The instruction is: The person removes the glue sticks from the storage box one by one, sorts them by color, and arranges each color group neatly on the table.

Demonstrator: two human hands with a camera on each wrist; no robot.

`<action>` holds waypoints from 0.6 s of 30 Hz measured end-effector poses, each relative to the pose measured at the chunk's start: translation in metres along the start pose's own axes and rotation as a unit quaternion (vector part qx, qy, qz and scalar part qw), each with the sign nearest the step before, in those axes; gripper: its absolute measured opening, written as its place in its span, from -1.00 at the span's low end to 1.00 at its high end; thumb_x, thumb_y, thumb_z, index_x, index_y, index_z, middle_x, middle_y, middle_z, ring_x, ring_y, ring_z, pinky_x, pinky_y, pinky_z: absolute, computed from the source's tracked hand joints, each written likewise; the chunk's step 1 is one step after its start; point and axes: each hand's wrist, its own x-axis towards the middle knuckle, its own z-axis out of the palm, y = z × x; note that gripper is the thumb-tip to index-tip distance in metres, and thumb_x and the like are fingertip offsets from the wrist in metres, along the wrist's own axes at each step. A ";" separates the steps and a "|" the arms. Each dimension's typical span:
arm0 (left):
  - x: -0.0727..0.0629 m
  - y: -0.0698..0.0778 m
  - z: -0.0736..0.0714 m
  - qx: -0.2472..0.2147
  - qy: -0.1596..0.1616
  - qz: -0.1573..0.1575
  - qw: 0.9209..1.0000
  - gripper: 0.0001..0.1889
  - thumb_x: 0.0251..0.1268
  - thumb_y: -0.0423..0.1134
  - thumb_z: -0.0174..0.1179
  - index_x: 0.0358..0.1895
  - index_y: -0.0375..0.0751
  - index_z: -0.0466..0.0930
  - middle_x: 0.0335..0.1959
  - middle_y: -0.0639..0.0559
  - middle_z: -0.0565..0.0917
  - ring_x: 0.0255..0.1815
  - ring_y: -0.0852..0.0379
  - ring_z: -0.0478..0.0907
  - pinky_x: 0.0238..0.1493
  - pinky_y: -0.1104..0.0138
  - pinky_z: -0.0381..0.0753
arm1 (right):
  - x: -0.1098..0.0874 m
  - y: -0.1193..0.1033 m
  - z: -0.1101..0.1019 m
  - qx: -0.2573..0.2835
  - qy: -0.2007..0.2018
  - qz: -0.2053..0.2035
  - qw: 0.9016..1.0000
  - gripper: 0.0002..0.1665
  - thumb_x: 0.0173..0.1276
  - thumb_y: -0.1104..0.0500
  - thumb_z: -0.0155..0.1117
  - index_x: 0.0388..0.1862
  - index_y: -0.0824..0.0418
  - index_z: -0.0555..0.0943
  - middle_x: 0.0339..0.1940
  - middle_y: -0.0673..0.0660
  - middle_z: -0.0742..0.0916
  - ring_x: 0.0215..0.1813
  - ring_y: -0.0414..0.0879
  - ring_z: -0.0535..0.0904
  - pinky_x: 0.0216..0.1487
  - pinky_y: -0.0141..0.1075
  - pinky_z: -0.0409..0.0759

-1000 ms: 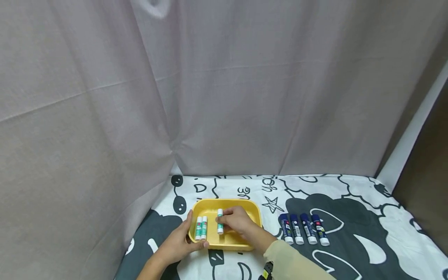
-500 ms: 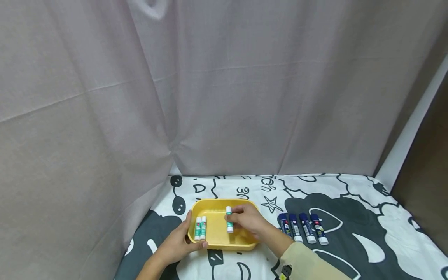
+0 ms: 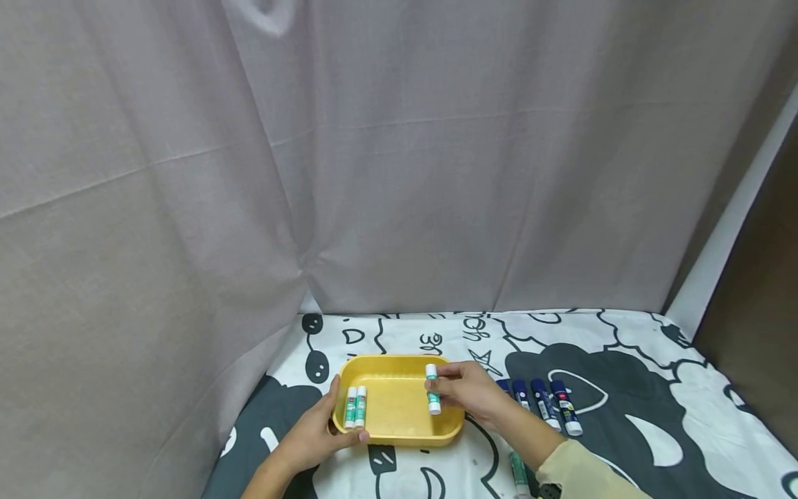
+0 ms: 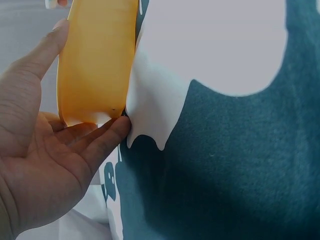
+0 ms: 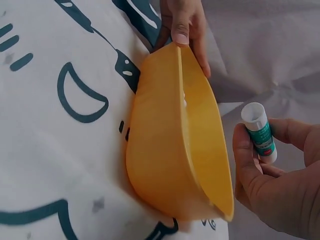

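My left hand (image 3: 321,431) holds the yellow tray (image 3: 399,438) by its left end. In the left wrist view the thumb lies on the tray's rim and the fingers bear on its lower end. My right hand (image 3: 470,389) pinches a green and white glue stick (image 3: 433,389) between thumb and fingers, raised over the tray's right side. The right wrist view shows this glue stick (image 5: 260,134) tilted, apart from the tray wall. Two more green and white glue sticks (image 3: 356,407) lie side by side inside the tray at the left.
Several dark blue glue sticks (image 3: 564,407) lie in a row to the right, partly behind my right forearm. A green glue stick (image 3: 518,473) shows beside the right sleeve. Patterned cloth (image 3: 405,478) covers the table, and a grey curtain (image 3: 399,208) hangs at the back.
My right hand has moved right with the glue stick, from the middle of the tray to its right side. A green glue stick beside the sleeve has come into view. My left hand stays put.
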 end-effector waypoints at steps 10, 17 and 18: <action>0.002 0.000 0.000 0.005 0.001 -0.010 1.000 0.47 0.06 0.34 0.68 0.87 -0.10 -0.14 0.75 -0.27 0.33 0.42 -0.08 0.54 0.57 -0.26 0.50 | -0.012 0.006 -0.029 0.027 -0.020 -0.001 0.999 -0.38 0.49 0.25 0.54 0.39 0.52 0.58 0.15 0.35 0.82 -0.04 -0.04 0.83 0.09 -0.14 0.86; 0.001 0.001 0.000 0.005 0.002 -0.017 1.000 0.48 0.05 0.35 0.68 0.87 -0.10 -0.15 0.76 -0.27 0.31 0.52 -0.14 0.52 0.58 -0.27 0.47 | -0.020 0.014 -0.049 0.062 -0.067 -0.007 0.996 -0.29 0.56 0.24 0.45 0.49 0.61 0.43 0.07 0.25 0.84 0.00 -0.04 0.82 0.11 -0.17 0.86; 0.001 0.001 0.000 0.006 0.003 -0.018 1.000 0.48 0.04 0.35 0.68 0.87 -0.10 -0.14 0.76 -0.28 0.31 0.53 -0.14 0.52 0.58 -0.27 0.47 | -0.022 0.015 -0.051 0.064 -0.068 -0.005 0.996 -0.30 0.56 0.25 0.43 0.49 0.61 0.42 0.07 0.24 0.85 0.00 -0.03 0.82 0.11 -0.17 0.86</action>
